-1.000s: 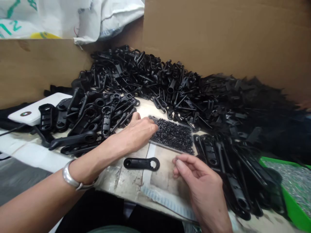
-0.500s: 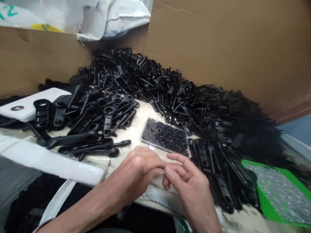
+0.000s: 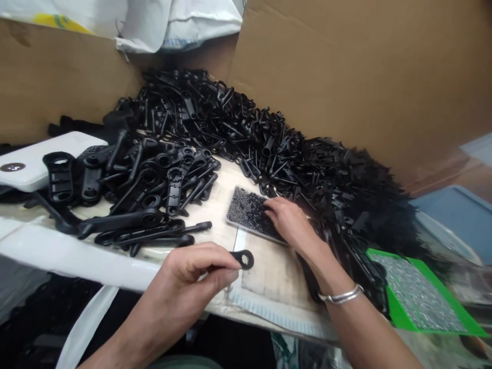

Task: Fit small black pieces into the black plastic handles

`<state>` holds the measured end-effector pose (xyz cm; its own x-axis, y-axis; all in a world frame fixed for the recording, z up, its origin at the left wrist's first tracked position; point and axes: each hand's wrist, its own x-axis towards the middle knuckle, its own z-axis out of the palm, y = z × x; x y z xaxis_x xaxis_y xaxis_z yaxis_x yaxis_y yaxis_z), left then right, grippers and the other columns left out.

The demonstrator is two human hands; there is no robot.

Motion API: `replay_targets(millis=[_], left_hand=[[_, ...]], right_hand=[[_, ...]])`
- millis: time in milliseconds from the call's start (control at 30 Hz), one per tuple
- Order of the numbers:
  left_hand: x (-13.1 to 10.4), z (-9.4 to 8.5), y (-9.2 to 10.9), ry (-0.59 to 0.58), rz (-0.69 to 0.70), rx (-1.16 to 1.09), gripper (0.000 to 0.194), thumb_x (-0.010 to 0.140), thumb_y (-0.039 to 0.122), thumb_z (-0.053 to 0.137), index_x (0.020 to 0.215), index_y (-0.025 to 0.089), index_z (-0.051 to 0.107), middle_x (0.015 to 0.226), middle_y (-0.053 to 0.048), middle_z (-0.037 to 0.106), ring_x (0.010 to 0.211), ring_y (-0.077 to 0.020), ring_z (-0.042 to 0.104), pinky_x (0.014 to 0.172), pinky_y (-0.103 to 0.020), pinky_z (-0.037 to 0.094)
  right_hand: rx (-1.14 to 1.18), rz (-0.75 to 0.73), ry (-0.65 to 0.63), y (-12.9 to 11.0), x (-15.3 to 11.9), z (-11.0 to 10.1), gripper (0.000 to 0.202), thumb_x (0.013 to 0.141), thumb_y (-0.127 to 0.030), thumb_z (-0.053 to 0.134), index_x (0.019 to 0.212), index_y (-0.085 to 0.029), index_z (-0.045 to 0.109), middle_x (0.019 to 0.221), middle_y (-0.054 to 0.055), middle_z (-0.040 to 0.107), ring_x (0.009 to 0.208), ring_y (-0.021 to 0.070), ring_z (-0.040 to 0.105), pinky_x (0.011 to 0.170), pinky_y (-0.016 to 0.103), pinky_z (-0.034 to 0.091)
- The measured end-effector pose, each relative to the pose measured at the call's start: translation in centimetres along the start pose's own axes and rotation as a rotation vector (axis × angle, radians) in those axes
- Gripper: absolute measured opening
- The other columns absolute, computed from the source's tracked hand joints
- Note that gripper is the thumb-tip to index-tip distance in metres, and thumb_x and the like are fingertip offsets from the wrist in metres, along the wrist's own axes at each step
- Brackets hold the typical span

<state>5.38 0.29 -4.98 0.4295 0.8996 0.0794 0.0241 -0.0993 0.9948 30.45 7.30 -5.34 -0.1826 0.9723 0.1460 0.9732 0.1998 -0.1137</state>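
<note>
Black ring-ended piece (image 3: 250, 260) sits at the fingers of the left hand (image 3: 186, 279), over the counter (image 3: 277, 271); clamped or not, I cannot tell. The right hand (image 3: 290, 223) seemingly picks small dark bits (image 3: 248, 207) from a clear tray (image 3: 251, 230), fingers' grip hidden; lifting any calls for a fine pinch. Silvery pieces (image 3: 423, 294) fill a green tray (image 3: 397, 307).

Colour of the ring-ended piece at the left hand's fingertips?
Black. The ring-ended piece shows best in the head view, partly hidden by the left hand.
</note>
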Motion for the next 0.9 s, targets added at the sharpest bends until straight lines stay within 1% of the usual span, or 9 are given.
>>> replay_targets(millis=[167,267,367,500,567,667,733,800,900], left_hand=[[-0.4,0.0,-0.2,0.011,-0.198,-0.125,0.007,0.076,0.024,0.067,0.076,0.02,0.073,0.066,-0.001,0.066,0.06,-0.0111,0.056,0.053,-0.019,0.043],[-0.2,0.6,-0.4,-0.012,-0.289,-0.227,0.01,0.077,0.025,0.067,0.08,0.018,0.073,0.062,-0.001,0.065,0.061,-0.0123,0.058,0.058,-0.022,0.046],[-0.1,1.4,-0.6,-0.01,-0.318,-0.356,0.009,0.078,0.023,0.066,0.082,0.017,0.072,0.061,-0.001,0.066,0.066,-0.0131,0.061,0.066,-0.023,0.048],[-0.1,2.1,-0.6,0.028,-0.339,-0.498,0.006,0.074,0.019,0.069,0.079,0.015,0.071,0.064,0.0,0.066,0.063,-0.0099,0.059,0.062,-0.021,0.046],[-0.1,2.2,-0.7,0.056,-0.341,-0.568,0.008,0.072,0.017,0.071,0.079,0.014,0.07,0.065,-0.001,0.066,0.061,-0.0085,0.057,0.062,-0.02,0.046],[-0.2,2.3,-0.9,0.092,-0.327,-0.63,0.01,0.069,0.015,0.073,0.078,0.013,0.07,0.066,-0.001,0.066,0.061,-0.0077,0.057,0.062,-0.019,0.046],[-0.4,2.4,-0.9,0.112,-0.315,-0.628,0.011,0.068,0.015,0.074,0.079,0.013,0.07,0.068,-0.001,0.067,0.062,-0.0075,0.058,0.062,-0.019,0.047],[-0.5,2.6,-0.9,0.125,-0.297,-0.609,0.014,0.068,0.013,0.074,0.08,0.013,0.069,0.073,-0.001,0.068,0.064,-0.0081,0.059,0.062,-0.019,0.048],[-0.8,2.7,-0.8,0.147,-0.242,-0.561,0.018,0.067,0.012,0.073,0.085,0.014,0.069,0.078,-0.002,0.069,0.072,-0.0103,0.062,0.067,-0.02,0.051]], right_hand=[[0.019,-0.008,-0.007,-0.1,-1.5,0.4,0.02,0.087,-0.012,0.053,0.091,-0.018,0.071,0.092,0.007,0.069,0.087,0.0203,0.064,0.079,0.028,0.045],[0.04,0.009,0.012,-0.1,-2.4,0.1,0.022,0.087,-0.011,0.052,0.092,-0.02,0.072,0.093,0.006,0.07,0.089,0.0203,0.065,0.081,0.029,0.045],[0.071,0.03,0.053,-0.1,-2.7,-0.2,0.021,0.086,-0.013,0.053,0.09,-0.022,0.072,0.094,0.005,0.07,0.091,0.0217,0.064,0.081,0.031,0.046],[0.166,0.053,0.147,-0.6,-3.1,-1.0,0.018,0.086,-0.018,0.054,0.088,-0.021,0.071,0.092,0.005,0.07,0.086,0.0204,0.064,0.08,0.032,0.048],[0.32,0.133,0.177,-1.5,-3.9,-1.6,0.015,0.085,-0.023,0.057,0.089,-0.02,0.071,0.088,0.004,0.071,0.075,0.0189,0.065,0.073,0.031,0.051],[0.715,0.317,0.182,-3.8,-6.0,-2.2,0.014,0.079,-0.029,0.067,0.087,-0.019,0.072,0.077,0.002,0.07,0.061,0.0158,0.063,0.059,0.028,0.052],[0.943,0.358,0.168,-5.6,-7.7,-2.4,0.015,0.074,-0.028,0.073,0.087,-0.02,0.072,0.074,0.001,0.069,0.061,0.0148,0.063,0.058,0.026,0.053],[1.086,0.36,0.167,-7.3,-9.2,-2.2,0.017,0.071,-0.026,0.077,0.086,-0.02,0.072,0.078,0.002,0.069,0.065,0.0146,0.064,0.06,0.025,0.055],[1.141,0.37,0.231,-9.2,-10.7,-1.7,0.015,0.071,-0.022,0.077,0.085,-0.023,0.07,0.084,0.001,0.069,0.07,0.014,0.065,0.064,0.023,0.056]])
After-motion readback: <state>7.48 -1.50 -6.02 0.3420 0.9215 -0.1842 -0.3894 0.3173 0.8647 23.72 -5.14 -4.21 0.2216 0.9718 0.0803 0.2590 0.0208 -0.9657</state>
